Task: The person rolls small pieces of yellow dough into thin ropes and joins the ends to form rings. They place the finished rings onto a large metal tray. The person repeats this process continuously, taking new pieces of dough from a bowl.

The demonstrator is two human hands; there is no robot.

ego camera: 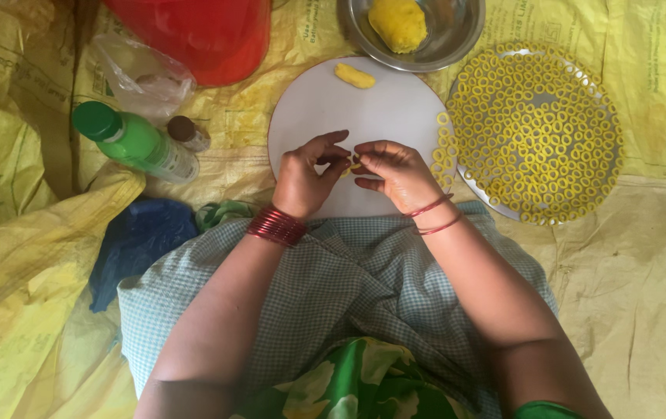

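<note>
Both hands, left (302, 180) and right (397, 172), pinching 1 small dough bit (353, 164), mostly hidden by fingertips, above white board (325, 109).

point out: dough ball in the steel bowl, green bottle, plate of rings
dough ball (397, 22), head view, middle of its top.
green bottle (140, 144), head view, mid body.
plate of rings (541, 99), head view, bare centre patch.

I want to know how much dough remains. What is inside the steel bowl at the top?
Inside the steel bowl sits one lump of yellow dough, with bare metal beside it. The frame's top edge cuts off the bowl's far side, so anything there cannot be seen.
</note>
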